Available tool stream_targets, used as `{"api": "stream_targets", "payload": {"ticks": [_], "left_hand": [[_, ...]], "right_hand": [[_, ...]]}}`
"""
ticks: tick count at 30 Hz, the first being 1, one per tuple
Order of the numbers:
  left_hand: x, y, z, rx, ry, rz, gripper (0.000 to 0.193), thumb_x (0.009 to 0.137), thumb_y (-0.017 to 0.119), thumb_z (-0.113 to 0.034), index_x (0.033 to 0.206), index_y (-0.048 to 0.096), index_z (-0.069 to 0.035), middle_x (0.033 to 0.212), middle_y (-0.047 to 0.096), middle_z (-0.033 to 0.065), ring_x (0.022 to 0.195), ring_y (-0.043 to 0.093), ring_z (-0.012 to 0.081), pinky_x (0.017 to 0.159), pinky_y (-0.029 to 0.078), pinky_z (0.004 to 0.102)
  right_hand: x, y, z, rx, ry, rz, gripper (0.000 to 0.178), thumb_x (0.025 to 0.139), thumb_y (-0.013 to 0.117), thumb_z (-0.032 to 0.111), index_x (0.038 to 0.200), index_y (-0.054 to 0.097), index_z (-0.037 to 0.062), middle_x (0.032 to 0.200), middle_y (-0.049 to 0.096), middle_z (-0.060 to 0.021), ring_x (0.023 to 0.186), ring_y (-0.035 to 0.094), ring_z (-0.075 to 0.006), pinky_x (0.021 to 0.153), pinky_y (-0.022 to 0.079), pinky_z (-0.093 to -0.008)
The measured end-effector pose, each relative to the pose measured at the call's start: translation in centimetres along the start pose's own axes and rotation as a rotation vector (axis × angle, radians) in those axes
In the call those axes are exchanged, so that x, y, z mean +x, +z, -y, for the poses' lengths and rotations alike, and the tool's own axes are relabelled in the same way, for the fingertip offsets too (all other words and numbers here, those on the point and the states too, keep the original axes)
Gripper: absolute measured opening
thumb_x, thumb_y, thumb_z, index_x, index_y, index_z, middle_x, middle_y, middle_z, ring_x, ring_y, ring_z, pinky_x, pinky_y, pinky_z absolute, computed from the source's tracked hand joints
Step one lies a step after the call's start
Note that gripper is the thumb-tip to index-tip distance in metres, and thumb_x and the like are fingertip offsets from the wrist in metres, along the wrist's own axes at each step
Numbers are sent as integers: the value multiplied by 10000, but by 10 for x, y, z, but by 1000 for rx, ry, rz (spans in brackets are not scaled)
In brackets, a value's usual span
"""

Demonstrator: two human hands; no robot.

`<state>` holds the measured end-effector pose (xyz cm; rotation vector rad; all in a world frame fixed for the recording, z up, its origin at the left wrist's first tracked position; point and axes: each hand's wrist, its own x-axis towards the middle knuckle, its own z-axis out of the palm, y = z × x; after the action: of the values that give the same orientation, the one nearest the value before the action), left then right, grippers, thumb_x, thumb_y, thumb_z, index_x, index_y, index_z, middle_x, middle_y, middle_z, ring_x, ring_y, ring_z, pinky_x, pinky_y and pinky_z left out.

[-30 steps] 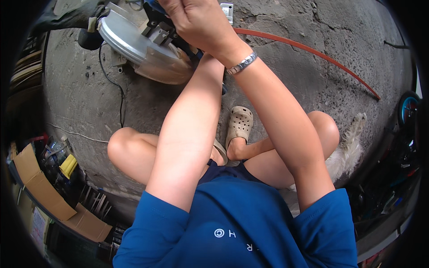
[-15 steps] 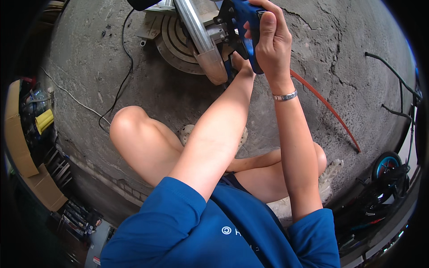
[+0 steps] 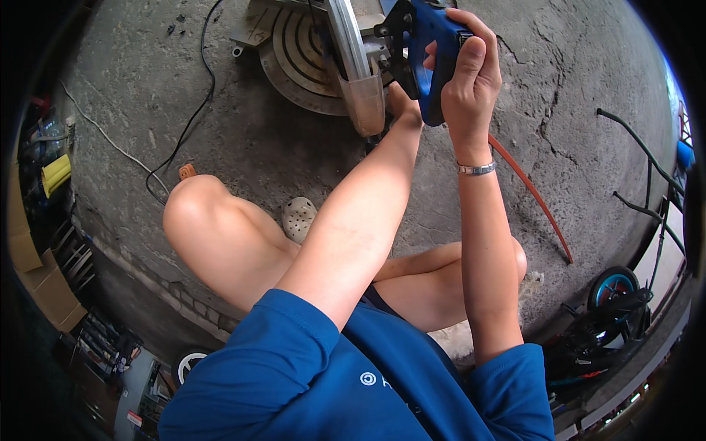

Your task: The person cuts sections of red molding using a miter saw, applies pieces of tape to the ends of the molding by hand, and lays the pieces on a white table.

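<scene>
A miter saw (image 3: 367, 103) stands on the concrete floor at the top of the view, with a metal blade guard and a cloudy clear shield. Its round grooved base (image 3: 301, 99) shows left of the guard. My right hand (image 3: 471, 81), with a metal bracelet on the wrist, is wrapped round the saw's blue handle (image 3: 435, 103). My left hand (image 3: 401, 103) reaches in beneath the saw head, between the shield and the handle. The saw hides its fingers, so what it touches cannot be made out.
A black cord (image 3: 212, 81) and a white cable (image 3: 110, 136) lie left on the floor. At right are an orange-red strip (image 3: 533, 187), black metal bars (image 3: 640, 140) and a small wheel (image 3: 612, 287). Cardboard (image 3: 55, 294) stands far left; a clog (image 3: 298, 219) rests between my knees.
The saw and both hands sit slightly further right in the view, as my view has shifted. My right hand keeps its hold on the handle. More of the clog shows.
</scene>
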<state>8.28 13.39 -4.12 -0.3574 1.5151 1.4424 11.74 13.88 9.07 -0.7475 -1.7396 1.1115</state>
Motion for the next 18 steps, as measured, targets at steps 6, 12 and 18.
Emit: {"api": "stream_targets", "payload": {"ticks": [6,12,18], "left_hand": [[-2,-2,-1,-2,-2,5,357,962,486,-234,859,618,82,732,654,180,552,598,293,518,478,420],[-8,-12,5,5,-24,-11,367,964,495,-245,846,621,80,720,652,175,536,593,287,503,473,414],[-11,-17,7,-4,-27,-29,378,965,504,-256,833,623,78,708,650,171,519,588,281,488,468,409]], "right_hand": [[-6,-2,-3,-37,37,33,430,1064,376,422,1275,566,99,827,655,-37,729,637,-79,634,529,-202],[-4,-3,-4,-21,-14,-3,408,1074,396,363,1236,576,34,1062,639,-94,1000,591,-171,887,463,-288],[-10,-3,-5,83,86,-12,402,1072,417,372,1224,575,35,1114,616,-57,881,575,-112,796,469,-245]]}}
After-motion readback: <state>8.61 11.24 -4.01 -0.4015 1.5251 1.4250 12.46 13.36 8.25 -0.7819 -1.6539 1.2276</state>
